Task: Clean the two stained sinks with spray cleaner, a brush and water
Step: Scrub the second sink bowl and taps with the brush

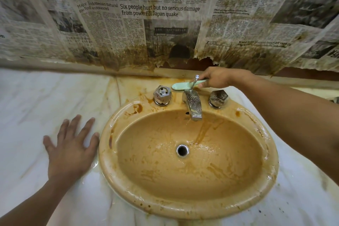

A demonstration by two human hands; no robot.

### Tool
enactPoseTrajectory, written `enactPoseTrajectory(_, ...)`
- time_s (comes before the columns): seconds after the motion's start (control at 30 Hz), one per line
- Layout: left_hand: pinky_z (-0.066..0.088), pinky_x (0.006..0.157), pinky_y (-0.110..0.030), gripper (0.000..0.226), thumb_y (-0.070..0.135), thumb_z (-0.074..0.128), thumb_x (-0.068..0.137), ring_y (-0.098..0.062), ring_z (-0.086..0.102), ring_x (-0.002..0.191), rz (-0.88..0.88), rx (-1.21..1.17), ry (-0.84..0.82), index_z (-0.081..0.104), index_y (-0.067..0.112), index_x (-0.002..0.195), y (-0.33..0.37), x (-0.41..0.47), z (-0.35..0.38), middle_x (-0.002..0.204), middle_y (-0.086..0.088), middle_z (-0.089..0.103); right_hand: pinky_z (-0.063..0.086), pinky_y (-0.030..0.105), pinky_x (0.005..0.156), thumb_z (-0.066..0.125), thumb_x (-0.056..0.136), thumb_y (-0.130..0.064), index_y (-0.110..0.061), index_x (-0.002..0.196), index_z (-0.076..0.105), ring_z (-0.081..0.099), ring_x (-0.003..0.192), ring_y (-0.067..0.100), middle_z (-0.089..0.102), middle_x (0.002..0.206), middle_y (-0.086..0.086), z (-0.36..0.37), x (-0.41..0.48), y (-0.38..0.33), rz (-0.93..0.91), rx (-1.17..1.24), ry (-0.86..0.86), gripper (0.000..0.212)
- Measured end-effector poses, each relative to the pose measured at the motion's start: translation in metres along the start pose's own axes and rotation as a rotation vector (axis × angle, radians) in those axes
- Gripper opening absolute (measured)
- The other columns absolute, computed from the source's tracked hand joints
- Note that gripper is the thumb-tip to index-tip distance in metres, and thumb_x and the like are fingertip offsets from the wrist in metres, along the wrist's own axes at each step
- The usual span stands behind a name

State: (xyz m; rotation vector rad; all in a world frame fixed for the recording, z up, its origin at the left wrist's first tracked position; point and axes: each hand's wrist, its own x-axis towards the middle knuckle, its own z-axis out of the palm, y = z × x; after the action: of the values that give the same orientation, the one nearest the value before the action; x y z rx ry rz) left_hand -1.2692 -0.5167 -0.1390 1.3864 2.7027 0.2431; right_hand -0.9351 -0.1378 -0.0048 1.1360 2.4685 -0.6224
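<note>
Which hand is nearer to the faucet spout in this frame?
Right. The right hand, gripping the green brush, is just behind the faucet spout; the left hand rests flat on the counter, off the left rim of the sink.

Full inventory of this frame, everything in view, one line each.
sink: 1, tan with brown stains, set in the countertop, centre
drain: 1, chrome ring, bottom of the basin
spout: 1, chrome, back rim, over the basin
tap handles: 2, chrome, one on each side of the spout
lift rod: 1, chrome, behind the spout
brush: 1, mint green, behind the spout
countertop: 1, white marble, rust-stained near the taps
newspaper: several sheets, stained, lower edge torn, on the wall
left hand: flat on the countertop, left of the sink
right hand: grips the brush
</note>
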Motion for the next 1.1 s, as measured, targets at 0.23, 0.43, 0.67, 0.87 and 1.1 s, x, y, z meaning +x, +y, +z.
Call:
enactPoseTrajectory(0.23, 0.011, 0.117, -0.068, 0.064, 0.069, 0.016, 0.099, -0.018, 0.008, 0.159, -0.006, 0.005, -0.002, 0.027, 0.051, 0.159, 0.001, 0.0, 0.0, 0.171, 0.01, 0.017, 0.046, 0.033, 0.092, 0.06, 0.103, -0.031, -0.032, 0.134, 0.068, 0.061, 0.108, 0.022, 0.067, 0.131, 0.001, -0.01, -0.064, 0.019, 0.101, -0.07, 0.028, 0.033)
enactPoseTrajectory(0.43, 0.013, 0.116, -0.067, 0.065, 0.069, 0.015, 0.098, -0.019, 0.011, 0.159, 0.004, 0.014, -0.005, 0.028, 0.05, 0.159, 0.001, 0.0, -0.002, 0.171, 0.009, 0.019, 0.042, 0.031, 0.063, 0.056, 0.099, -0.02, -0.003, 0.107, 0.076, 0.057, 0.076, 0.024, 0.067, 0.088, 0.009, 0.024, -0.052, -0.038, 0.271, 0.106, 0.206, 0.027)
enactPoseTrajectory(0.67, 0.012, 0.116, -0.07, 0.065, 0.068, 0.015, 0.098, -0.02, 0.011, 0.159, 0.023, -0.014, 0.002, 0.029, 0.049, 0.159, -0.003, 0.0, 0.0, 0.171, 0.007, 0.02, 0.048, 0.038, 0.071, 0.047, 0.103, -0.024, -0.013, 0.11, 0.063, 0.061, 0.093, 0.034, 0.061, 0.108, 0.019, 0.101, -0.1, -0.055, 0.394, 0.151, 0.368, 0.021)
enactPoseTrajectory(0.87, 0.013, 0.114, -0.074, 0.063, 0.065, 0.016, 0.1, -0.024, 0.013, 0.158, 0.047, -0.012, 0.004, 0.028, 0.048, 0.159, -0.003, -0.002, -0.001, 0.171, 0.004, 0.021, 0.055, 0.04, 0.059, 0.044, 0.104, -0.035, -0.031, 0.136, 0.056, 0.06, 0.068, 0.029, 0.062, 0.084, 0.009, 0.156, -0.15, -0.047, 0.475, 0.19, 0.531, 0.034)
enactPoseTrajectory(1.1, 0.009, 0.115, -0.074, 0.063, 0.066, 0.016, 0.1, -0.023, 0.011, 0.158, 0.064, -0.033, 0.002, 0.028, 0.047, 0.159, -0.005, -0.002, 0.001, 0.171, 0.004, 0.02, 0.043, 0.037, 0.062, 0.043, 0.107, -0.035, -0.024, 0.142, 0.05, 0.053, 0.076, 0.031, 0.054, 0.086, 0.006, 0.151, -0.125, -0.066, 0.519, 0.16, 0.554, 0.037)
